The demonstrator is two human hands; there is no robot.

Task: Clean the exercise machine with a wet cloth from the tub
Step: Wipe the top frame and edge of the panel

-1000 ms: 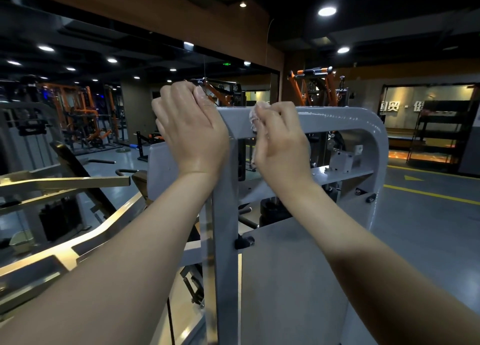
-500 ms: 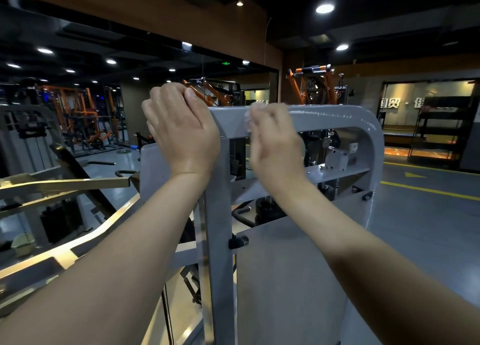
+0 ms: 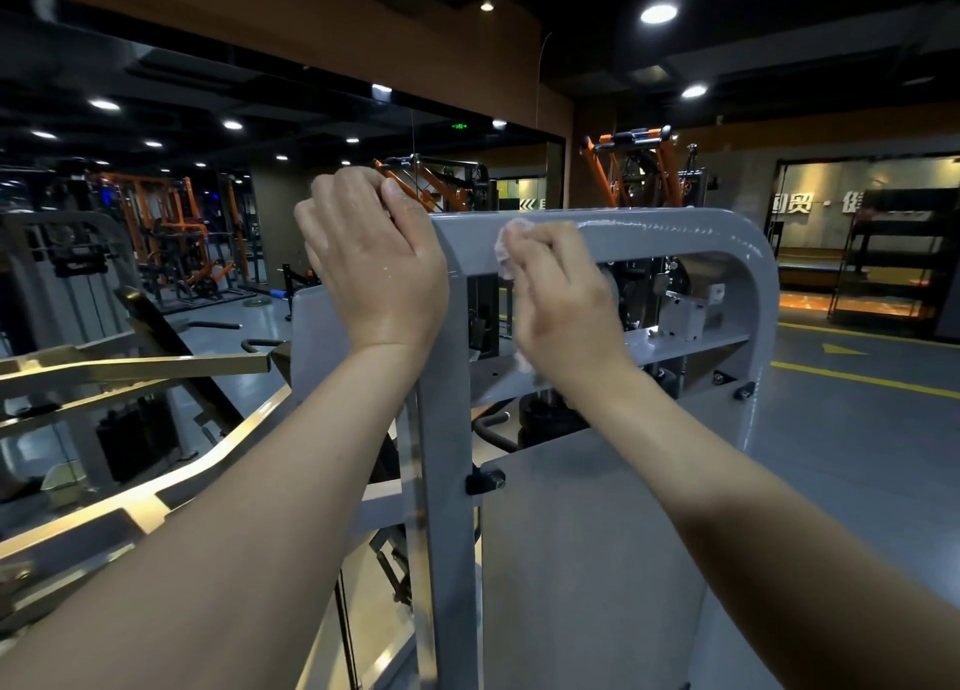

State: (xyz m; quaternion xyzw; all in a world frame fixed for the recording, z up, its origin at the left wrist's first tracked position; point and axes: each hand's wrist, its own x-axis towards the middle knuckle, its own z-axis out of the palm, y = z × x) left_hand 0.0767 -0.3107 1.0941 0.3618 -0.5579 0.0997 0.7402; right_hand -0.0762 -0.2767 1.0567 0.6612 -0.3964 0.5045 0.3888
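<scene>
The exercise machine [image 3: 447, 481] stood right in front of us, its grey frame rising to a rounded top bar [image 3: 675, 232] at the height of our hands. Our left hand [image 3: 374, 268] sat on the upper left corner of that frame, fingers curled over the edge and gripping it, the skin shining wet. Our right hand [image 3: 561, 300] was closed round a small white cloth [image 3: 506, 245] and pressed it against the front of the top bar, just to the right of the left hand. The two hands were near each other but apart. The right hand hid most of the cloth, and only a crumpled edge showed at its left side. A wet sheen ran along the bar to the right of the cloth.

Through the opening under the bar we saw a grey shelf [image 3: 691, 344] with a small metal block [image 3: 685, 315] on it. Below that was a flat grey panel [image 3: 587, 559]. To our left, gold-coloured bars [image 3: 135, 364] slanted across.

Further off stood orange racks [image 3: 628, 170] and, at the right, a black shelf unit [image 3: 893, 258]. The floor [image 3: 857, 455] was grey with yellow lines [image 3: 852, 377], and round lamps [image 3: 658, 14] lit the dark ceiling.
</scene>
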